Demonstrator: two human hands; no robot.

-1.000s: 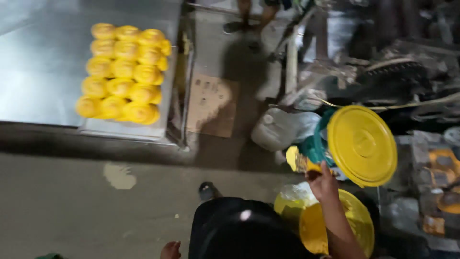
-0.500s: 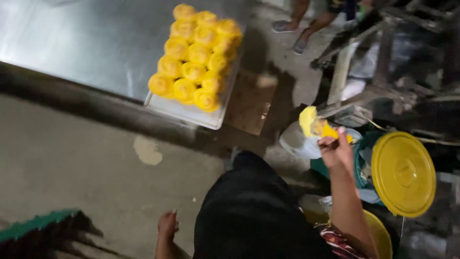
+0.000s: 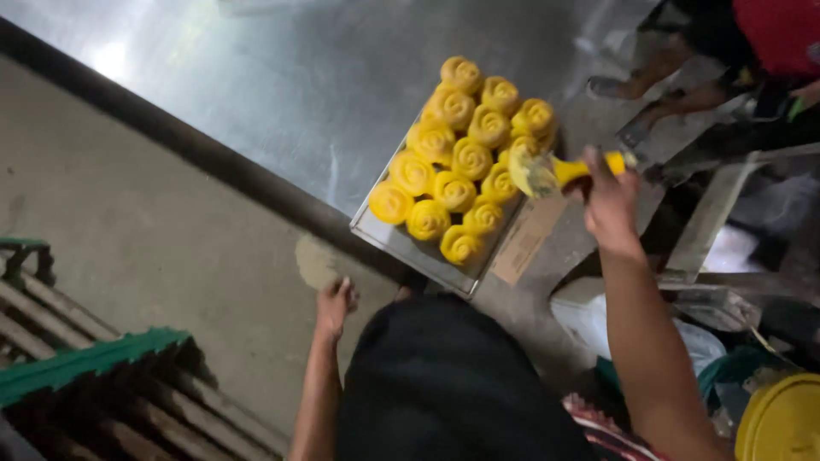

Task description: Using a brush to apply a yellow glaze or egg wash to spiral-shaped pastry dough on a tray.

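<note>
Swung over from the bucket, my right hand (image 3: 611, 201) grips a yellow brush (image 3: 551, 173) above the swirled buns (image 3: 461, 166); left hand (image 3: 333, 303) hangs loosely curled. Glazing comes next, needing light strokes.

Flat brown cardboard piece (image 3: 528, 241) on floor beside tray's right edge.

Right hand (image 3: 611, 203) raised, fingers closed; left hand (image 3: 333, 305) lowered.

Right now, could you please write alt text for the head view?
The right hand holds a yellow-handled brush over yellow spiral buns on a metal tray. The left hand hangs empty above the concrete floor.
</note>
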